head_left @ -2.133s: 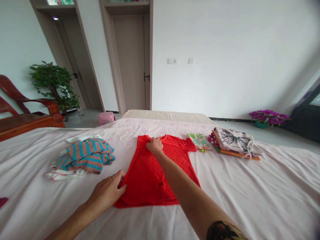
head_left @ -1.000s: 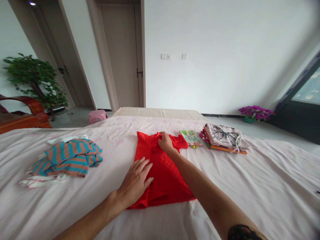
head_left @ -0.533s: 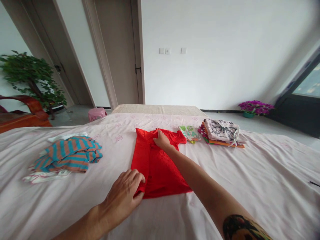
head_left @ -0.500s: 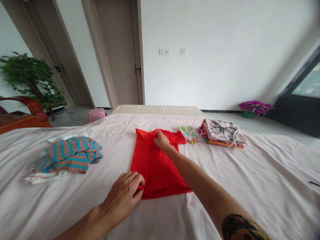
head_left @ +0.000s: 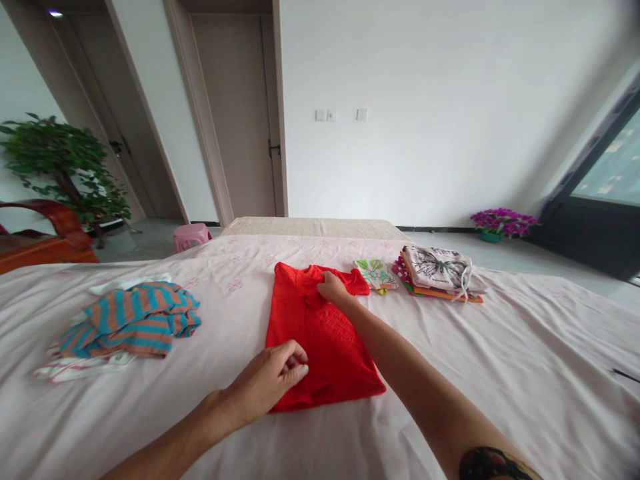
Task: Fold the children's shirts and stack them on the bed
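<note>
A red short-sleeved T-shirt [head_left: 330, 347] lies on the pale bedsheet, its neckline facing away from me. Its left side is folded inward as a long strip. My right hand [head_left: 334, 288] is closed on the cloth just below the neckline, with the fingertips partly hidden. Over the lower left part of the shirt is my left hand [head_left: 277, 373], its fingers loosely curled and the thumb apart from them. I see no cloth between those fingers; whether they touch the shirt is unclear.
Striped blue and brown clothing [head_left: 135, 317] lies crumpled on the left, over white pieces. A folded green-patterned cloth [head_left: 376, 275] and a stack of folded clothes [head_left: 437, 270] sit at the right. Beyond the sheet [head_left: 450, 373] stand a pink stool [head_left: 193, 235] and purple flowers [head_left: 503, 221].
The shirt's left side has been folded inward. My left hand has let go of the lower edge and shifted up and right. My right hand remains near the neckline.
</note>
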A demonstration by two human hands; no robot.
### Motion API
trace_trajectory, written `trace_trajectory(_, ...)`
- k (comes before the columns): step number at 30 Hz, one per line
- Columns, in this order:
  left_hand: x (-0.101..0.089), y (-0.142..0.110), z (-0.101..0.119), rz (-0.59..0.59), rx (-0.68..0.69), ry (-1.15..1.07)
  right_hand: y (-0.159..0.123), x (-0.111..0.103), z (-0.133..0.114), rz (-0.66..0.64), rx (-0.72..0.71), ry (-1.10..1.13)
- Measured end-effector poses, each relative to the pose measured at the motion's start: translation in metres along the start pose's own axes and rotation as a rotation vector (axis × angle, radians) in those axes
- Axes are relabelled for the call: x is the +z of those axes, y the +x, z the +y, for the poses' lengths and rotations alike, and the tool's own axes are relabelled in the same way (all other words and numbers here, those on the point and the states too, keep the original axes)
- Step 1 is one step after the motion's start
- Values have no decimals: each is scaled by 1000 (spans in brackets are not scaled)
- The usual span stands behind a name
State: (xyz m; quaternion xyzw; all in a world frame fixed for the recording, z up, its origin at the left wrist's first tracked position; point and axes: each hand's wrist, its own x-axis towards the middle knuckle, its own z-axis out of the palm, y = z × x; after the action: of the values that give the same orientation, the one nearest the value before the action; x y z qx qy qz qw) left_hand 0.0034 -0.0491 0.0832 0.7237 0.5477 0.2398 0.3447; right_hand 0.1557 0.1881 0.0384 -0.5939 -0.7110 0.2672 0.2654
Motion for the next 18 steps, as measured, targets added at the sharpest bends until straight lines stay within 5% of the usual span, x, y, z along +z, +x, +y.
trace_trajectory(6, -35, 86, -53, 380, 6, 277, -17, 0, 2, 25, -63, -82)
trace_trajectory(12, -52, 176, -94, 365, -37, 460, -26, 2, 1, -13, -46, 33)
trace_trajectory(15, -44, 192, -109, 346, -97, 485, -31, 0, 4, -169, 13, 166)
trace_trajectory(18, -38, 189, -121, 328, -120, 533, -38, -9, 5, -182, -20, 35)
